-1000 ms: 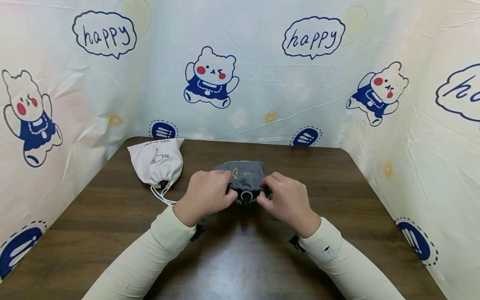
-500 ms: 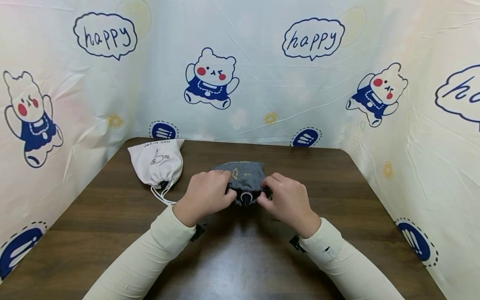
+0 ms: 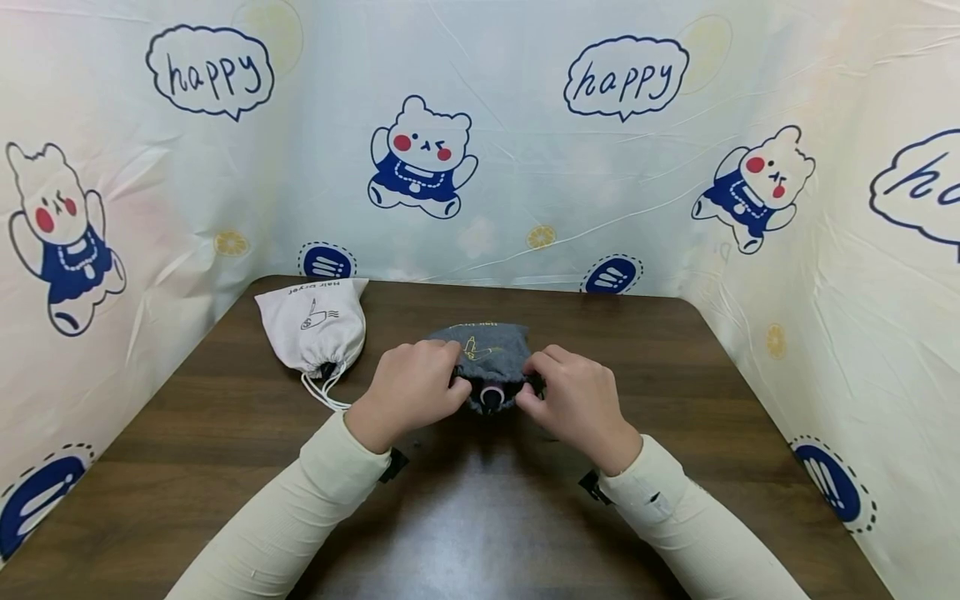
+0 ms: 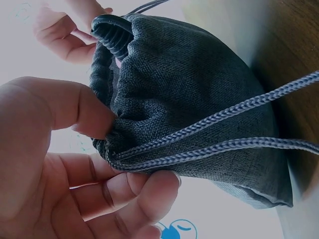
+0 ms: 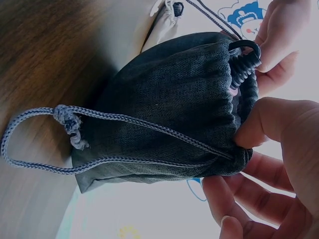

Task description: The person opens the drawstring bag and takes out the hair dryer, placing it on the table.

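A dark grey drawstring bag [image 3: 495,354] with gold print lies on the table, its gathered mouth toward me. My left hand [image 3: 420,385] pinches the left edge of that mouth between thumb and fingers. On the opposite edge, my right hand [image 3: 576,398] pinches the hem in the same way. A black ribbed cord end with a loop [image 4: 113,36] pokes out of the opening; most of what the bag contains is hidden. Braided grey drawstrings [image 5: 139,124] hang from both sides, and a knot shows in the right wrist view.
A white drawstring bag [image 3: 318,325] printed "Hair Dryer" lies at the back left, its white cords trailing toward my left wrist. Beneath everything is a brown wooden table [image 3: 480,517]. A patterned curtain [image 3: 510,150] surrounds its back and sides.
Both hands keep their hold on the grey bag's mouth. The opening looks slightly wider now, with a little more of its inside showing.
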A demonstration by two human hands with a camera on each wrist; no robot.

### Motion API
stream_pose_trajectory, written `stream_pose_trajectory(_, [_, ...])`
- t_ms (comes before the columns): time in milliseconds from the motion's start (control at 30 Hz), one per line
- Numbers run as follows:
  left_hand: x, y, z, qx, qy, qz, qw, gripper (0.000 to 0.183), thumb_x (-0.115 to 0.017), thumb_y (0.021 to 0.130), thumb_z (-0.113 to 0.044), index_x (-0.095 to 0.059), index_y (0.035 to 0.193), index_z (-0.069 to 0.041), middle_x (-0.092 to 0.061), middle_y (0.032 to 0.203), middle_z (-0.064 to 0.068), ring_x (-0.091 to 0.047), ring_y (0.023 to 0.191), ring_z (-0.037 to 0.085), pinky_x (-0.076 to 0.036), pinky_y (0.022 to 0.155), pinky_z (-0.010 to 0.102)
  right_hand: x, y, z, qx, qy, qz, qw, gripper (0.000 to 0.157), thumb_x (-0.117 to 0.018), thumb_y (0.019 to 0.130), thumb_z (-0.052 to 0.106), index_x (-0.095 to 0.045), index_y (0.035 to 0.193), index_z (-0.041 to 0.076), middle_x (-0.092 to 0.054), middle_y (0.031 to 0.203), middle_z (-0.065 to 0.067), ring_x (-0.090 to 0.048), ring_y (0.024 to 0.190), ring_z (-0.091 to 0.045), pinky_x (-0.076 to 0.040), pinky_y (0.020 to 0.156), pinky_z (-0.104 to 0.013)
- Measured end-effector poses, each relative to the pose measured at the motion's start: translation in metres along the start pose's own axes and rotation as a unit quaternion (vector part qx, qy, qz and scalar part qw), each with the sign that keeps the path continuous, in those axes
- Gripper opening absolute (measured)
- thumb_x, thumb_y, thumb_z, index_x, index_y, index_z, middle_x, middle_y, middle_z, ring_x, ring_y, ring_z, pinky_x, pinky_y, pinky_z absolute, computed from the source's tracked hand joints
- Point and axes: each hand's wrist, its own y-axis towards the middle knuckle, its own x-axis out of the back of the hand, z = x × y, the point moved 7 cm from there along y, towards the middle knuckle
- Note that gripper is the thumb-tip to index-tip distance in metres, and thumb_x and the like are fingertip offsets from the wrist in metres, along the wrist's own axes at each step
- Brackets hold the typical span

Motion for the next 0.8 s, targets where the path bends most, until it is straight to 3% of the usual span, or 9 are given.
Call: stream_pose_trajectory(800, [0.0016, 0.0008, 0.0042, 0.006, -0.003, 0.005, 1.0, 0.025, -0.061, 0.084, -0.021, -0.044, 0.066, -0.019, -0.042, 0.06, -0.001, -0.035, 0.049, 0.015, -0.026, 0.044, 0.034, -0.0004, -0.0008, -0.0033, -0.004, -0.007, 0.0, 1.0, 0.008, -0.075, 0.081, 0.024, -0.073, 0.087, 0.02, -0.069, 0.082, 0.005, -0.052, 0.054, -0.01, -0.041, 0.044, -0.03])
